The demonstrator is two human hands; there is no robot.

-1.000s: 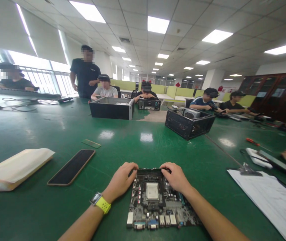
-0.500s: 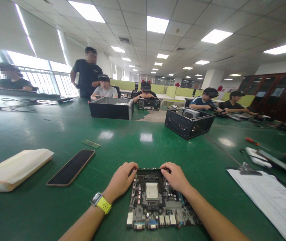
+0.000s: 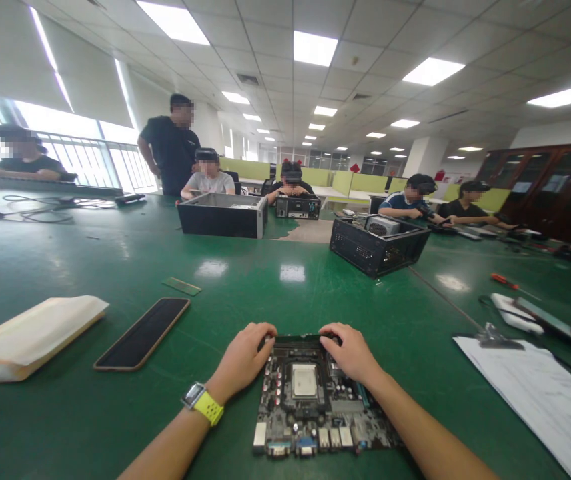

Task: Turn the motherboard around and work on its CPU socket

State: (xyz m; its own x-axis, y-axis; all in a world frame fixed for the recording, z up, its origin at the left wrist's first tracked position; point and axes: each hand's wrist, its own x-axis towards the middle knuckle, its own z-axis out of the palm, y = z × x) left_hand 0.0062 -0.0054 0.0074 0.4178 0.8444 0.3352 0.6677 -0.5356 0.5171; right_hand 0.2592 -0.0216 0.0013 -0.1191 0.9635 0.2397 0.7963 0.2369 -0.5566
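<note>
A dark motherboard [image 3: 315,413] with a silver processor at its middle lies flat on the green table [image 3: 275,287] right in front of me. My left hand [image 3: 243,360], with a yellow-strapped watch on its wrist, curls its fingers over the board's far left corner. My right hand [image 3: 348,353] grips the far right corner in the same way. Both hands rest on the board's far edge.
A black phone [image 3: 143,332] and a tan envelope [image 3: 30,337] lie to the left. A clipboard with papers [image 3: 540,393] sits at the right, a red screwdriver [image 3: 508,283] beyond it. Open computer cases [image 3: 378,247] [image 3: 223,215] stand farther back, with several people seated and one standing behind them.
Another person's hand at the right edge has withdrawn out of view. The standing person at the back has shifted slightly. My hands and the motherboard have not moved.
</note>
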